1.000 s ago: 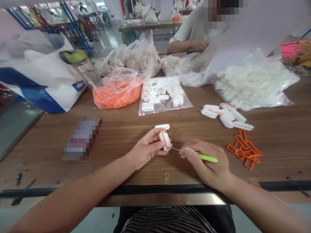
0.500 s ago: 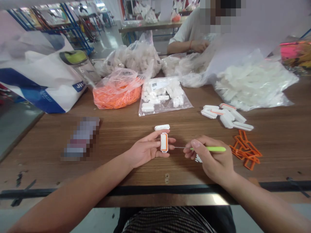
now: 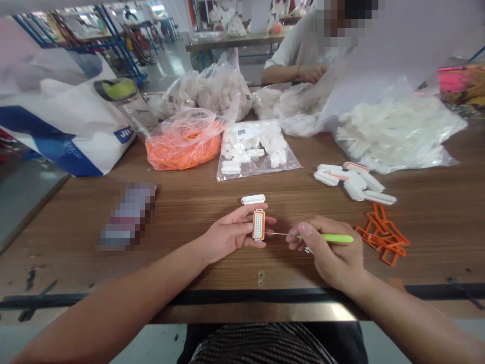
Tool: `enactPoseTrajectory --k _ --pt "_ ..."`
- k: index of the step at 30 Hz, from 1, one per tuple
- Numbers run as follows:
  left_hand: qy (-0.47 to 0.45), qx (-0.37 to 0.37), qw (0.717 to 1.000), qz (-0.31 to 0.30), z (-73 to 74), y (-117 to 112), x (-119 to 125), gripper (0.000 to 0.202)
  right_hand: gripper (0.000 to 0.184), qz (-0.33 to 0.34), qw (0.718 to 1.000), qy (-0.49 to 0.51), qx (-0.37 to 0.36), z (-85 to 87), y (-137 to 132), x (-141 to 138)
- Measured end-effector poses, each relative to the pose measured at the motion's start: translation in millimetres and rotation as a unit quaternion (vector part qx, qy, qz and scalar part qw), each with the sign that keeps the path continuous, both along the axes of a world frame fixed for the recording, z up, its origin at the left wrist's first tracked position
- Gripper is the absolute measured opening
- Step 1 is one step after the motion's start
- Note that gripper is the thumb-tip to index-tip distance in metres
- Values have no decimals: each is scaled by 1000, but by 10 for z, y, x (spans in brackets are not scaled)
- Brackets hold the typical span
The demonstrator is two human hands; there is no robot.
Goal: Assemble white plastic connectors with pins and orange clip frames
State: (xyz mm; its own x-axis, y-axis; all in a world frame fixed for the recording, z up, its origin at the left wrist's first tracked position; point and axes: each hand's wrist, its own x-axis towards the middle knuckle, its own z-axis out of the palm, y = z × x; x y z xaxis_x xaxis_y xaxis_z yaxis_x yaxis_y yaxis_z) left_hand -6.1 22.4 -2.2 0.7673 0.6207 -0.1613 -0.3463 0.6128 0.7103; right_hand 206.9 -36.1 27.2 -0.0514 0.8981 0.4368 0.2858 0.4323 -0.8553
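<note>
On my screen, the left hand (image 3: 229,235) has its fingers (image 3: 246,216) curled closed around a flat white connector with an orange rim (image 3: 258,225). The right hand (image 3: 329,253) pinches a thin steel pick (image 3: 329,237) with a smooth green handle, its tip just beside the connector. A white plastic bar (image 3: 253,199) lies just past the left fingertips on the wood worktop (image 3: 182,212).
</note>
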Motion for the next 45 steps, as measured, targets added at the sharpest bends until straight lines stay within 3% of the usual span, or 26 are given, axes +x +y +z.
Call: enactPoseTrajectory --k 13,19,26,33,40,45 --pt "6 11 1000 -4 10 -25 -1 38 23 -22 999 -45 9 5 6 -19" --pt "27 25 999 -2 25 -29 -3 38 23 -15 987 -139 85 85 -8 -32" --pt "46 58 997 -3 31 -54 13 37 23 -79 991 -86 59 17 -6 0" --pt "51 72 996 -9 7 -59 3 38 21 -97 992 -56 56 1 -3 -12" --pt "60 66 996 -13 46 -59 3 37 23 -84 992 -83 48 6 -1 -5" --pt "44 39 998 -6 43 -56 11 36 20 -26 981 -144 130 56 -11 -23"
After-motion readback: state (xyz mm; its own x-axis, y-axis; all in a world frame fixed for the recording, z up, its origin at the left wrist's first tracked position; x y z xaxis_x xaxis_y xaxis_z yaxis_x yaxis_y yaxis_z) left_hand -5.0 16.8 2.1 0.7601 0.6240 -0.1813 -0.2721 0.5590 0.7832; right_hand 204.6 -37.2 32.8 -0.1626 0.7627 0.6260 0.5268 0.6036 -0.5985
